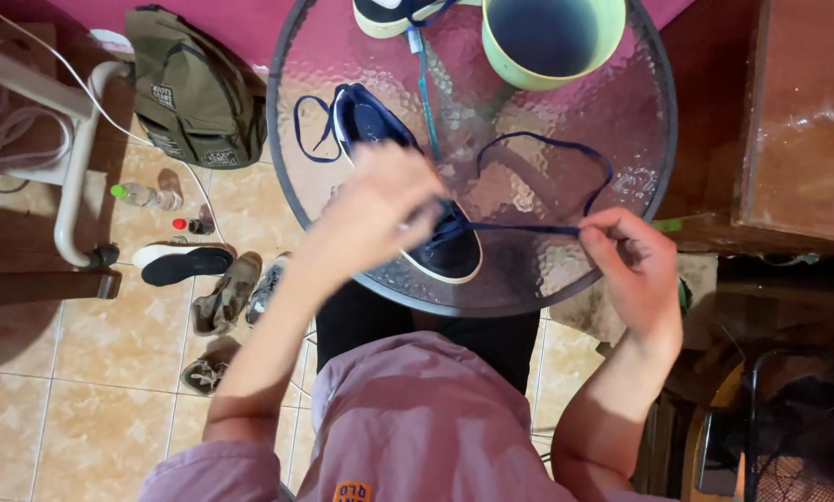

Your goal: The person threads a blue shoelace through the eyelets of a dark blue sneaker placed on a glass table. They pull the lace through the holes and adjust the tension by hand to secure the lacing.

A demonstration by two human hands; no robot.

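A navy shoe with a white sole point(380, 130) lies on a round glass table point(621, 186), toe toward me. My left hand point(370, 218) is over the shoe's front, blurred, fingers closed at the laces. My right hand point(630, 256) pinches a dark blue shoelace point(547, 144) pulled taut from the shoe to the right; the lace loops back over the glass. A second lace end point(307, 139) curls to the left of the shoe.
A green bucket point(551, 42) and another shoe point(394, 14) with a lighter blue lace sit at the table's far side. An olive backpack point(194, 88), several shoes point(222, 293) and small bottles lie on the tiled floor at left. A wooden cabinet point(798, 121) stands right.
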